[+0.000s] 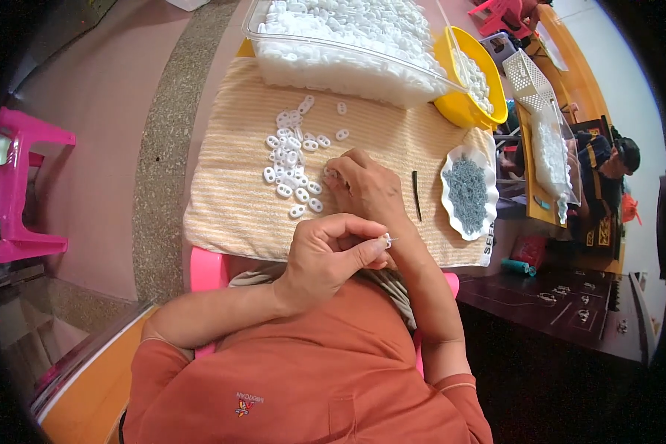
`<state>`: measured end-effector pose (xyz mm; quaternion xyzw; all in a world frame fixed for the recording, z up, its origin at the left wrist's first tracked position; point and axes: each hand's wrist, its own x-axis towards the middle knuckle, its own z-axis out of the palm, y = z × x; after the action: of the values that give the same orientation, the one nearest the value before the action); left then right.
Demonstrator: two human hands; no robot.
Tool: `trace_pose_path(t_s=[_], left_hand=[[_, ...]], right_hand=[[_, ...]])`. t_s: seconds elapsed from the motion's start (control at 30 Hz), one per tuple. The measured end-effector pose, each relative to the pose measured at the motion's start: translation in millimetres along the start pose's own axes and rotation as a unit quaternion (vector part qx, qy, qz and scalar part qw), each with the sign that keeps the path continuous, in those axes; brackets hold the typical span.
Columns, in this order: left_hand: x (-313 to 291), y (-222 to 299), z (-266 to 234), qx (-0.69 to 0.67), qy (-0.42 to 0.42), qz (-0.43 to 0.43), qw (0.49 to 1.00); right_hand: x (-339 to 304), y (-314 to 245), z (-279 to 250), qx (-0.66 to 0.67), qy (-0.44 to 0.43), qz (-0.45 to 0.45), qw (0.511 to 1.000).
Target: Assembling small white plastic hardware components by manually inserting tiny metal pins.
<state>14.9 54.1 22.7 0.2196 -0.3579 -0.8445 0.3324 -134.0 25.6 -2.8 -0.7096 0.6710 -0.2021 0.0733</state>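
My left hand (324,255) is in front of my body, thumb and forefinger pinching a small white plastic piece (388,241) with a thin pale tip sticking out. Beyond it my right hand (364,185) reaches over the towel (222,177). Its fingers are curled down at the right edge of a loose pile of white oval two-hole plastic pieces (291,157); a pale spot shows at the fingertips, and what they hold is hidden. Right of that hand lies a thin black strip (416,195). Farther right sits a white scalloped dish (448,201) of small grey-blue bits (468,189).
A clear bin (348,61) heaped with white pieces stands at the towel's far side, beside a yellow bowl (451,111) holding more. Pink stools (22,185) stand at the left. At the right, a person (607,174) sits near a second table with another clear bin (551,152).
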Motion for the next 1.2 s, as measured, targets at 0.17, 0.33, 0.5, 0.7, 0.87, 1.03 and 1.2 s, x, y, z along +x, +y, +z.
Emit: trace_pose_path(t_s=[0.17,0.33,0.5,0.7,0.87,1.03,1.2], left_hand=[[0.8,-2.2,-1.4,-0.012,0.007,-0.011,1.0],[2.3,-1.9,-4.2,-0.028,0.012,-0.029,0.999],[3.7,-6.2,-5.5,-0.017,0.018,-0.013,1.0],[10.6,-10.4,-10.2,0.001,0.052,-0.023,0.998],[14.3,-12.2,-10.9,-0.023,0.07,-0.04,0.996],[17.0,-13.3,-13.2,-0.032,0.075,-0.05,0.995],[18.4,-13.2,-14.8,-0.029,0.076,-0.06,0.995]], right_hand=[[-3.2,11.0,0.4,0.044,-0.001,-0.058,0.997],[-14.6,20.6,-16.5,0.085,0.026,-0.058,0.994],[-27.8,22.8,-28.3,0.028,0.009,-0.04,0.999],[-30.8,15.8,-42.3,0.006,-0.036,-0.062,0.997],[-27.2,18.4,-46.6,0.04,-0.081,-0.054,0.994],[-29.2,22.3,-50.5,0.08,-0.088,-0.024,0.993],[-54.0,47.4,-39.7,0.204,-0.015,0.035,0.978]])
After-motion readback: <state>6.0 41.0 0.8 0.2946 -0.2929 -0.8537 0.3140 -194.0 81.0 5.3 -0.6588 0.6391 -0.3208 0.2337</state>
